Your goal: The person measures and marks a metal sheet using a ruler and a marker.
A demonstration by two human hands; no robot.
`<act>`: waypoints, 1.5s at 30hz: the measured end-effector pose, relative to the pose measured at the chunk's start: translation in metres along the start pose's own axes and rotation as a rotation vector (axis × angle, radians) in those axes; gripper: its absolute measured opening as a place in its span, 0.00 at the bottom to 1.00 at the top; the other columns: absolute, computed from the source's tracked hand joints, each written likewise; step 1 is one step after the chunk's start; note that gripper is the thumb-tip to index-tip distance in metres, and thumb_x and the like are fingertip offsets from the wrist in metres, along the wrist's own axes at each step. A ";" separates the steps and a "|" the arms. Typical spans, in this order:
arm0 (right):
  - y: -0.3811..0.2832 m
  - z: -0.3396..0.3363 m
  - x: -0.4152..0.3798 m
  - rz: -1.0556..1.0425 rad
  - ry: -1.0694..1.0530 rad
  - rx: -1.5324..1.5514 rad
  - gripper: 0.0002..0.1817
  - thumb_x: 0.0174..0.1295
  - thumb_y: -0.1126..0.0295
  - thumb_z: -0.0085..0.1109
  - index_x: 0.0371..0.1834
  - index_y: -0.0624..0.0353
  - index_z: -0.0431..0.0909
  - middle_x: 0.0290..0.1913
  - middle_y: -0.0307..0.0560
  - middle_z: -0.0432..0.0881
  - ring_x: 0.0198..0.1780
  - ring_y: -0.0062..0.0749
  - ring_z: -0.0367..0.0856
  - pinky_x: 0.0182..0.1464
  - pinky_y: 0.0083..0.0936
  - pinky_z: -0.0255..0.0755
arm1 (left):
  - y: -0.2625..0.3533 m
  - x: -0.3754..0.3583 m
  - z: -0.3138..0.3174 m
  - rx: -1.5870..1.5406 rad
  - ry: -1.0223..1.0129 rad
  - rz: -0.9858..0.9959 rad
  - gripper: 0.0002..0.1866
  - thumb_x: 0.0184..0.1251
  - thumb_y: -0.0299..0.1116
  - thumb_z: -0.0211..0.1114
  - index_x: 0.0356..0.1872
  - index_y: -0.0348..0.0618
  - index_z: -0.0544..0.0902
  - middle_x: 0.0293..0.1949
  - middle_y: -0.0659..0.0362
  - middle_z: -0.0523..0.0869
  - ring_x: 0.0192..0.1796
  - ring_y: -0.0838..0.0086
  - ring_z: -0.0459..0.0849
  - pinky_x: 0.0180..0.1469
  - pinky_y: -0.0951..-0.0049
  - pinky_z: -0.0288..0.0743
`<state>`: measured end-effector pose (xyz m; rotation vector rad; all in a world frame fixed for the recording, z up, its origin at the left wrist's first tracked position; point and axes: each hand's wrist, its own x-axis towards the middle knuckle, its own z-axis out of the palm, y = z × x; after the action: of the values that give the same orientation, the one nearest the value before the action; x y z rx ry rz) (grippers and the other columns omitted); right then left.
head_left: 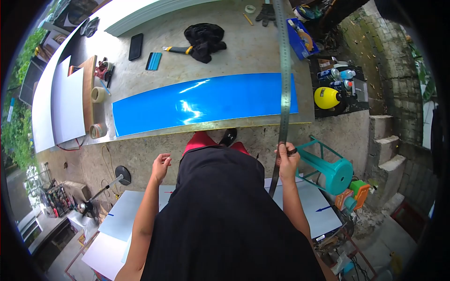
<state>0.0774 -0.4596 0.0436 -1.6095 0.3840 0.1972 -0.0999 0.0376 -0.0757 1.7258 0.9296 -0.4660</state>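
My right hand (pixel 288 161) is closed round a long steel ruler (pixel 284 61), held near its lower end. A small dark object (pixel 292 152) sticks out beside the same fingers; its kind does not show. The ruler reaches up the table and overlaps the right end of a glossy blue sheet (pixel 154 105) in this view. That sheet lies lengthwise along the table's near edge. My left hand (pixel 161 167) hangs in front of the table with nothing in it, its fingers loosely bent and partly apart.
On the table (pixel 126 77) are a phone (pixel 136 47), a blue squeegee (pixel 153 61), a utility knife (pixel 178 49), a black cloth (pixel 206 40) and tape rolls (pixel 98 94). A blue bin (pixel 301 40), yellow sprayer (pixel 326 98) and green stool (pixel 335 175) stand at right. White sheets (pixel 311 210) lie behind me.
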 end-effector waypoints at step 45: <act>-0.002 0.016 0.016 -0.106 -0.030 -0.141 0.13 0.82 0.62 0.63 0.41 0.60 0.84 0.23 0.30 0.77 0.22 0.12 0.66 0.25 0.21 0.55 | 0.009 -0.014 0.014 -0.023 0.063 -0.066 0.16 0.82 0.33 0.68 0.64 0.39 0.85 0.49 0.57 0.91 0.44 0.76 0.88 0.49 0.72 0.82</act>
<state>0.0943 -0.4461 0.0382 -1.7589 0.2651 0.1703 -0.1002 0.0187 -0.0652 1.7014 1.0356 -0.4446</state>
